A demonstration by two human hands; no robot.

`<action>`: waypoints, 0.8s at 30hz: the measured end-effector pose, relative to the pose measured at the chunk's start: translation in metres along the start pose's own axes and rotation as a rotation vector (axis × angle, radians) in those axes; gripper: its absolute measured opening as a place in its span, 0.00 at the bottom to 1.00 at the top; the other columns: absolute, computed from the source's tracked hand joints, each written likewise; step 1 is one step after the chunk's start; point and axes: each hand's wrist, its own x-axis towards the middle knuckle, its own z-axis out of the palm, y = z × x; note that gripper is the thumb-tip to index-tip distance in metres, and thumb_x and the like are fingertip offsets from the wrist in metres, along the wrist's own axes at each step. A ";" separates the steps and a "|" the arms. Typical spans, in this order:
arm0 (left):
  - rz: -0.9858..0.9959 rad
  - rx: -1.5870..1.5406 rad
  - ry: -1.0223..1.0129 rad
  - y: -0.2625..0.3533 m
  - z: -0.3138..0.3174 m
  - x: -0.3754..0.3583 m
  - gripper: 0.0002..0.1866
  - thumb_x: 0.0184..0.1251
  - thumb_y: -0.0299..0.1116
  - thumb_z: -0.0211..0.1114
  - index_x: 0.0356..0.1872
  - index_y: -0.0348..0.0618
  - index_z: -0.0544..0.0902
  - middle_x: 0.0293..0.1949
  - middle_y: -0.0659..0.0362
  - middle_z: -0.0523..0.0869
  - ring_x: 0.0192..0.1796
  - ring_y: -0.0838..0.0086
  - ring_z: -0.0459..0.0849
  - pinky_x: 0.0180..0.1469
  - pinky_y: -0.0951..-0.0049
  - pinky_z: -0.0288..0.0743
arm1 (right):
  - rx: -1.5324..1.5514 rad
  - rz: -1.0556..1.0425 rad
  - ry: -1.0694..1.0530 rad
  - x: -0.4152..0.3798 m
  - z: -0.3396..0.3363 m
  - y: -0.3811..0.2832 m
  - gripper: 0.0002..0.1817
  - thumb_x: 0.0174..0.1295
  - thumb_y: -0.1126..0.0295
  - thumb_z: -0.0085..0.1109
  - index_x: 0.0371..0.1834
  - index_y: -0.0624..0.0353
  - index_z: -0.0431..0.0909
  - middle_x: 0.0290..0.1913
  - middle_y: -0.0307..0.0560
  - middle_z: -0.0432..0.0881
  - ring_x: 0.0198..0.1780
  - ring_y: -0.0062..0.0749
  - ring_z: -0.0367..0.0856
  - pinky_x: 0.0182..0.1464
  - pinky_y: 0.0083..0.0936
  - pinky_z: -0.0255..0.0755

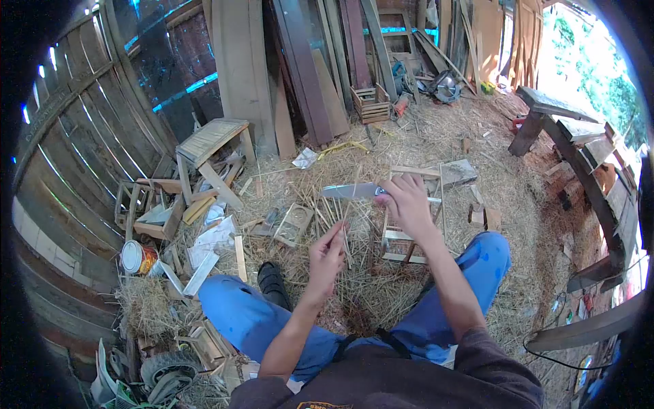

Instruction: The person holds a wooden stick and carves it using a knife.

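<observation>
My right hand [410, 204] is wrapped round the handle of a knife [349, 191], whose broad blade points left. Below the blade, my left hand [327, 258] pinches a thin wooden stick [346, 217] that slants upward, its upper part overlapping the blade in this view. Several more thin sticks [327, 213] lie fanned out on the straw just beyond the left hand. A small wooden frame [398, 235] lies under and beside my right hand. To the left of the sticks is a small wooden piece [294, 225].
Straw and shavings cover the floor [368, 300] around my knees. At left stand a small wooden stool [212, 140] and a paint can [136, 258]. Planks [300, 61] lean at the back, near a slatted crate [371, 103] and a circular saw [446, 88]. A wooden bench [555, 102] stands at right.
</observation>
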 end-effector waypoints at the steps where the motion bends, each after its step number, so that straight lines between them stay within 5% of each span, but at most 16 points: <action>1: 0.010 -0.005 0.006 0.001 0.001 0.003 0.19 0.78 0.37 0.58 0.64 0.41 0.78 0.21 0.76 0.65 0.19 0.92 0.58 0.18 0.84 0.49 | 0.015 0.039 0.014 -0.002 0.001 -0.005 0.07 0.55 0.66 0.66 0.36 0.53 0.81 0.30 0.41 0.78 0.39 0.44 0.76 0.45 0.41 0.64; 5: -0.022 0.046 0.058 -0.018 -0.007 0.003 0.19 0.78 0.37 0.58 0.64 0.40 0.78 0.20 0.76 0.64 0.18 0.92 0.57 0.18 0.84 0.49 | 0.111 -0.077 -0.174 -0.018 0.015 -0.010 0.06 0.58 0.66 0.63 0.36 0.54 0.80 0.30 0.42 0.77 0.38 0.47 0.75 0.45 0.41 0.64; 9: 0.023 0.027 0.020 -0.006 -0.004 0.003 0.19 0.78 0.37 0.58 0.64 0.40 0.79 0.20 0.76 0.65 0.18 0.92 0.57 0.18 0.84 0.49 | -0.019 -0.002 0.017 0.001 -0.004 0.000 0.08 0.55 0.68 0.63 0.37 0.55 0.81 0.29 0.43 0.78 0.38 0.43 0.77 0.45 0.41 0.65; 10: 0.042 0.031 0.022 -0.006 -0.003 0.005 0.19 0.78 0.37 0.58 0.64 0.40 0.79 0.20 0.77 0.65 0.18 0.92 0.57 0.18 0.84 0.49 | 0.096 0.025 -0.150 -0.011 0.009 0.003 0.07 0.56 0.69 0.62 0.36 0.55 0.82 0.29 0.43 0.78 0.38 0.43 0.75 0.46 0.41 0.64; 21: 0.002 0.116 0.045 -0.008 -0.003 -0.002 0.19 0.79 0.38 0.58 0.62 0.40 0.80 0.19 0.76 0.65 0.17 0.92 0.57 0.18 0.83 0.49 | 0.060 -0.076 -0.151 -0.020 0.002 0.004 0.06 0.59 0.70 0.61 0.38 0.55 0.80 0.32 0.45 0.77 0.39 0.45 0.75 0.48 0.43 0.62; 24: -0.005 0.058 0.007 0.004 -0.002 -0.002 0.19 0.79 0.39 0.57 0.62 0.41 0.80 0.18 0.76 0.62 0.17 0.92 0.56 0.18 0.83 0.49 | -0.113 0.038 0.012 -0.006 -0.009 0.006 0.07 0.57 0.64 0.65 0.35 0.52 0.79 0.32 0.43 0.78 0.39 0.42 0.75 0.48 0.42 0.64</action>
